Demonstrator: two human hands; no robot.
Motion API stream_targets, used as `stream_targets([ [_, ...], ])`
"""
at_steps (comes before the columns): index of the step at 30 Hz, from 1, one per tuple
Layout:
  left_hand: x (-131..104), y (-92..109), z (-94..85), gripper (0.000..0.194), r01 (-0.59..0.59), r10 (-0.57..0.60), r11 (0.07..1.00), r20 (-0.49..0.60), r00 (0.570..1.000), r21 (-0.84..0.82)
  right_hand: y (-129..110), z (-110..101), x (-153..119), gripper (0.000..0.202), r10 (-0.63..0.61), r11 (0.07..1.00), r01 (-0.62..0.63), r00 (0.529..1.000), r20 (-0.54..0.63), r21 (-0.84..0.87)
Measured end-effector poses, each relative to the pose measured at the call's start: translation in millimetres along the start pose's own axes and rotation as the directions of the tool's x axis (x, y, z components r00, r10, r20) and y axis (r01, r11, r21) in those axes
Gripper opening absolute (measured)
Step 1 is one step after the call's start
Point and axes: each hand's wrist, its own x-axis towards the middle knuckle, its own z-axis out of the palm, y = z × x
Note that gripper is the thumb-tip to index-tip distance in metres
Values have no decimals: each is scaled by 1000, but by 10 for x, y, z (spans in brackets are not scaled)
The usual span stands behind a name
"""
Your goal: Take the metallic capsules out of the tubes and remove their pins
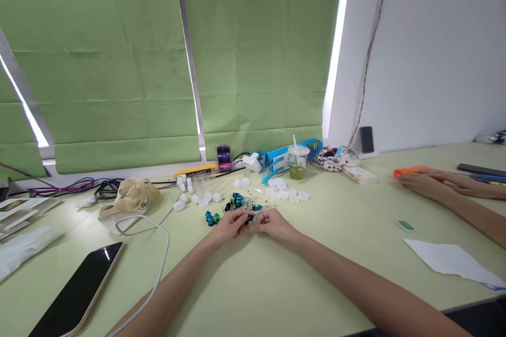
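Observation:
My left hand [233, 224] is closed around a small dark piece [249, 218], near the middle of the pale green table [245, 284]. Just to its right, my right hand [273, 225] is pinched at the same spot, its fingertips at thin metal pins whose hold is too small to make out. Behind both hands lies a loose pile of blue, green and black small parts with thin metal stems [237, 200]. Shiny blue and green pieces [211, 218] rest left of my left hand. White round caps [282, 189] are scattered behind the pile.
A white cable [166, 253] crosses over my left forearm, beside a large black phone [81, 287]. Farther back stand a cup with green drink [297, 163] and a blue box [276, 158]. Another person's hands [425, 181] touch an orange object [411, 170] at the right.

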Motion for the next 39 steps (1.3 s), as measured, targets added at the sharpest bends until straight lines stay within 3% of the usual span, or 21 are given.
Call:
stream_targets([
  [4,3,-9,13,50,-15,15,1000,6,1000,-11,-14,-26,-15,28,63,998,-63,997,33,-17],
  [11,27,-10,-17,49,28,-22,998,-96,995,61,30,-43,-2,27,32,999,-31,999,32,-38],
  [17,-43,115,13,45,16,-13,992,-30,999,125,37,-46,-24,28,-3,996,5,1000,17,-92],
  [22,-52,76,-33,43,14,-8,978,-32,999,209,47,-72,0,27,27,996,-26,1000,5,-80],
  [34,-10,25,-267,30,-81,207,818,-159,965,569,70,-128,39,20,83,996,-82,996,-31,30],
  [39,-26,44,-413,26,-109,299,788,-222,928,606,75,-95,20,22,67,998,-67,996,-63,-7],
])
